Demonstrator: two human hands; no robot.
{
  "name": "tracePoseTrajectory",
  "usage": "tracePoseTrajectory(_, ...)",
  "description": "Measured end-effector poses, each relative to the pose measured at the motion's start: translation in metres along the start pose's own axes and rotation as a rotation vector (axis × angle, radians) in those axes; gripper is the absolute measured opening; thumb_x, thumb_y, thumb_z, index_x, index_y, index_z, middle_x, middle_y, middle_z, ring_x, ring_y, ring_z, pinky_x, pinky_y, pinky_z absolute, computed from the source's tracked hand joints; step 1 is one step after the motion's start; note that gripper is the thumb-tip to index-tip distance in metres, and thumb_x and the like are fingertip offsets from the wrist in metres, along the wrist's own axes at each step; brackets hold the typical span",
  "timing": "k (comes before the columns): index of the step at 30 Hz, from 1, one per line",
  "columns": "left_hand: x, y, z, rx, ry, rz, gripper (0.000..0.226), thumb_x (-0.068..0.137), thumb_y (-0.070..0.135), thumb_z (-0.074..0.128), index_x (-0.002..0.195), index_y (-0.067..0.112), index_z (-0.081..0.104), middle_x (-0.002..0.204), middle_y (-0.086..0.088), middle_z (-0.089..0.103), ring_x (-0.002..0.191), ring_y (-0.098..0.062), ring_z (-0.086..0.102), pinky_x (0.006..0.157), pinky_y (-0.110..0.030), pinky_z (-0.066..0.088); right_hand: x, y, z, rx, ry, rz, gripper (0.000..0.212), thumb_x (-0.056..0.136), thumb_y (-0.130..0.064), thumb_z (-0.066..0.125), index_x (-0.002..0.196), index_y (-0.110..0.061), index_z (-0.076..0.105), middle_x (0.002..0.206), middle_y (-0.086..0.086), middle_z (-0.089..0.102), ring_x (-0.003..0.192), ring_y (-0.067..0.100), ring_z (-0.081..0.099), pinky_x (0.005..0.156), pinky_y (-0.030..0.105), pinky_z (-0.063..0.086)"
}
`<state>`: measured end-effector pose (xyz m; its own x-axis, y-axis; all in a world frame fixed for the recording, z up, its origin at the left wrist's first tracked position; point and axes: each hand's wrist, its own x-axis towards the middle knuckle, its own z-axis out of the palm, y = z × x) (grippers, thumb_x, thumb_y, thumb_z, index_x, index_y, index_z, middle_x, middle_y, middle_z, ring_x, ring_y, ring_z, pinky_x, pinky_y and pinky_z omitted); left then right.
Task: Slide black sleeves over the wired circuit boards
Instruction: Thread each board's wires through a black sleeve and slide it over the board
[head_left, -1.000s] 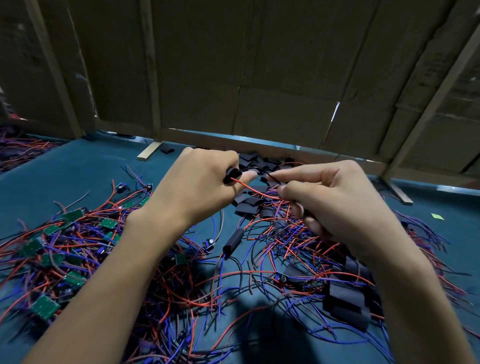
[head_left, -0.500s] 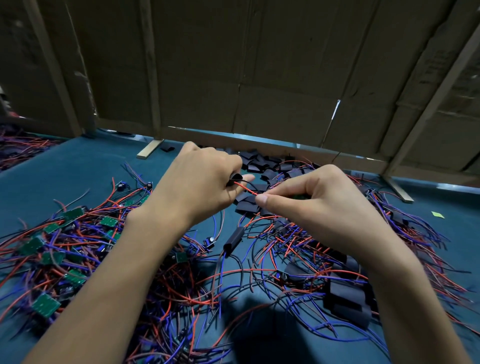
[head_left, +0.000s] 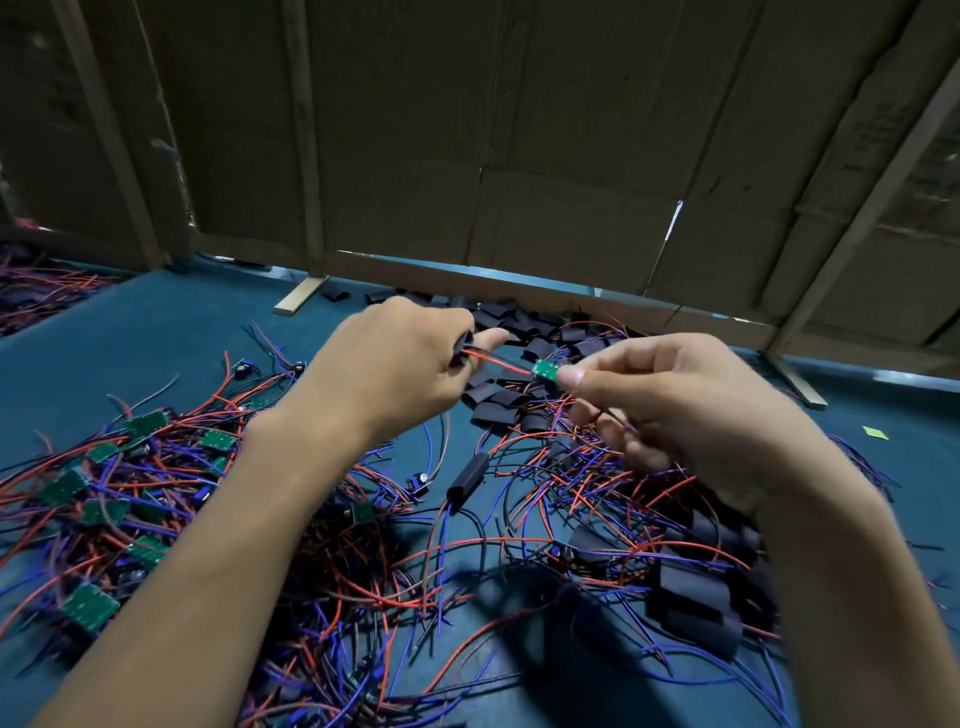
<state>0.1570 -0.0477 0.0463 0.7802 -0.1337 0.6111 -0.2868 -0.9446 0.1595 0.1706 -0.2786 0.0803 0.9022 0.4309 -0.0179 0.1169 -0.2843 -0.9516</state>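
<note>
Between both hands, small green board (head_left: 544, 370), red-wired

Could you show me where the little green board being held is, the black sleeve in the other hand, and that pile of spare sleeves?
green circuit board (head_left: 544, 370), head view: middle of its green face.
black sleeve (head_left: 460, 347), head view: the end showing beside the thumb.
pile of loose black sleeves (head_left: 537, 325), head view: a sleeve mid-pile.

A teal table (head_left: 156, 343) carries tangled red and blue wires (head_left: 519, 519), green circuit boards (head_left: 88, 605) at left, black sleeves (head_left: 498, 402) heaped at back.
</note>
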Motion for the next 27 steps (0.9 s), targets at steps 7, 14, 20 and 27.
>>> tracePoseTrajectory(7, 0.001, 0.016, -0.005, 0.039, 0.009, 0.214, 0.035, 0.088, 0.033, 0.068, 0.072, 0.021, 0.040, 0.065, -0.004, 0.058, 0.060, -0.025, 0.035, 0.051, -0.032, 0.014, 0.005, 0.002, 0.019, 0.104, 0.035, -0.137, 0.001, 0.082, -0.012, 0.081, 0.081, -0.012, 0.081, 0.057, 0.006, 0.064, 0.038, 0.008, 0.041, 0.036, 0.016, 0.029)
tracePoseTrajectory(14, 0.001, 0.020, 0.007, 0.005, 0.011, 0.124, 0.028, 0.090, 0.040, 0.056, 0.082, 0.021, 0.038, 0.073, 0.005, 0.044, 0.075, -0.035, 0.057, 0.057, -0.036, 0.033, 0.009, 0.006, 0.035, 0.200, 0.073, -0.172, 0.006, 0.082, -0.004, 0.080, 0.087, -0.006, 0.080, 0.060, 0.002, 0.067, 0.045, 0.007, 0.048, 0.039, 0.014, 0.031)
tracePoseTrajectory(20, 0.002, 0.025, -0.002, -0.111, 0.092, 0.216, 0.030, 0.083, 0.016, 0.076, 0.100, 0.004, 0.055, 0.069, -0.002, 0.056, 0.058, -0.034, 0.057, 0.050, -0.035, 0.042, 0.009, 0.004, 0.031, 0.297, 0.031, -0.130, 0.018, 0.068, -0.016, 0.083, 0.085, -0.014, 0.082, 0.071, 0.012, 0.067, 0.048, 0.011, 0.046, 0.041, 0.018, 0.025)
tracePoseTrajectory(27, 0.003, 0.018, -0.001, -0.039, 0.013, 0.238, 0.044, 0.088, 0.036, 0.069, 0.117, 0.008, 0.052, 0.068, 0.003, 0.054, 0.063, -0.036, 0.061, 0.052, -0.040, 0.045, 0.009, 0.006, 0.033, 0.195, 0.075, -0.129, 0.010, 0.077, -0.005, 0.082, 0.082, -0.013, 0.082, 0.069, 0.005, 0.074, 0.046, 0.008, 0.050, 0.043, 0.017, 0.032)
